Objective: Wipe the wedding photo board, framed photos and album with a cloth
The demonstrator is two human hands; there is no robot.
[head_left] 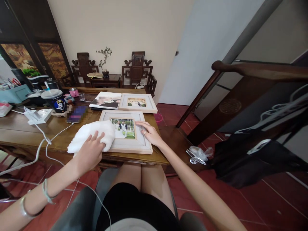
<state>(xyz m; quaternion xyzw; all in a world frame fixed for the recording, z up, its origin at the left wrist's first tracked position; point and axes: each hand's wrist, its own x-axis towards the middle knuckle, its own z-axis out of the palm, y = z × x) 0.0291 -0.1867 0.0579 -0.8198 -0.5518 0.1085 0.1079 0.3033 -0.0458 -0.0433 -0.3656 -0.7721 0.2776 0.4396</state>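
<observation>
Left hand [90, 152] is pressed flat on a white cloth [92, 134], fingers spread and lying over it, pressing rather than pinching. The cloth is bunched and overlaps the left edge of the near picture frame [125, 146], covering part of its border and glass.

Right hand [150, 133] rests open on the frame's right border, fingers extended flat, nothing gripped. My read: it's a brace, weight on one side so the frame doesn't slide on the worktop [29, 134] while the other hand bears on the cloth.

The frame lies face up, flat, at the near edge of the worktop, directly in front of the seated person. Its long axis runs roughly left-right; the photo's top points away from the person, so it reads upright to them. It's slightly skewed, with the near edge running a bit downhill to the right.

Behind it, apart by a narrow gap: a second frame [138, 102], also face up with the same orientation, and beside that on the left a photo book [106, 100].

Further left: a phone [76, 114] on a white cable, a power strip [38, 115], a lidded cup [54, 99]. All well clear of both hands.
</observation>
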